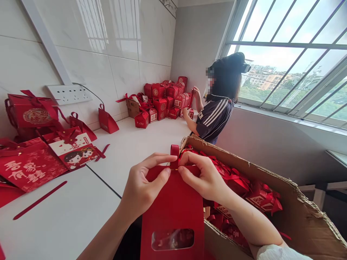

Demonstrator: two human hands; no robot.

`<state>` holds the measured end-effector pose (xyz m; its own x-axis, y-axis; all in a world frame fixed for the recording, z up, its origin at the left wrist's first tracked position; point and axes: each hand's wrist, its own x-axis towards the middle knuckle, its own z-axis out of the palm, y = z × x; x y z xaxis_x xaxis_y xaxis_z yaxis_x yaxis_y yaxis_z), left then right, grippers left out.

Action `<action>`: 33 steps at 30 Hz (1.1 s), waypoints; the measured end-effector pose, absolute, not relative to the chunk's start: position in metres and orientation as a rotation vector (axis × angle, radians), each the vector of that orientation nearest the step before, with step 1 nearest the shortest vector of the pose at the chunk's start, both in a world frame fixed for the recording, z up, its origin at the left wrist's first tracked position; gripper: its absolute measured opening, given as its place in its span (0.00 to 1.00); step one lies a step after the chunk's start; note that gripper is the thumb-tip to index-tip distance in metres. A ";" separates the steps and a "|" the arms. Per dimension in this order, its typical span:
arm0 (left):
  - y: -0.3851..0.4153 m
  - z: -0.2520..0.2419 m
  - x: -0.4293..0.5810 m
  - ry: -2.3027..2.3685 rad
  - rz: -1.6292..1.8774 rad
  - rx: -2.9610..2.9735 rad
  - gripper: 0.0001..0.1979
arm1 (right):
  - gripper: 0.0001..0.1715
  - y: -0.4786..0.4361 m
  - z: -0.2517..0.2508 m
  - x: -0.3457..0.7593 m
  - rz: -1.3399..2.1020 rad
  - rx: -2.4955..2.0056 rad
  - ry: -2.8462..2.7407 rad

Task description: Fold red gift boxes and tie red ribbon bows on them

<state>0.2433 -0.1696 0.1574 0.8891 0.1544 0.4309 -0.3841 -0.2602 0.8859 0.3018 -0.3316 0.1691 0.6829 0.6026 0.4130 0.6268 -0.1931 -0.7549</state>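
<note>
I hold a flat red paper gift box [173, 209] upright in front of me, its clear window near the bottom. My left hand [143, 187] pinches its top edge from the left. My right hand [203, 177] pinches the same edge from the right, at a small red ribbon loop [175, 151] that sticks up between my fingertips. Both hands are closed on the box's top.
A large cardboard carton [298, 209] full of red boxes stands at my right. Folded red boxes and cards [32, 166] and a red strip [40, 200] lie on the white counter [81, 216] at left. Another person [217, 104] works at a pile of red boxes [159, 101] by the window.
</note>
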 end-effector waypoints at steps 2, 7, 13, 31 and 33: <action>-0.170 0.157 0.243 -0.176 0.509 1.763 0.12 | 0.06 -0.331 0.169 0.302 -0.032 -1.872 -0.963; -0.170 0.158 0.243 -0.175 0.500 1.759 0.12 | 0.06 -0.331 0.170 0.301 -0.024 -1.877 -0.962; -0.171 0.158 0.243 -0.155 0.468 1.743 0.12 | 0.06 -0.331 0.171 0.301 -0.027 -1.882 -0.965; -0.173 0.159 0.241 -0.182 0.446 1.706 0.14 | 0.07 -0.334 0.170 0.300 -0.013 -1.843 -0.966; -0.173 0.160 0.240 -0.184 0.418 1.697 0.15 | 0.07 -0.335 0.170 0.300 -0.014 -1.839 -0.967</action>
<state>0.2395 -0.1727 0.1600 0.9200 0.1137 0.3750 -0.3534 -0.1725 0.9194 0.3000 -0.3347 0.1699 0.6782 0.6060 0.4157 0.6179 -0.1639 -0.7690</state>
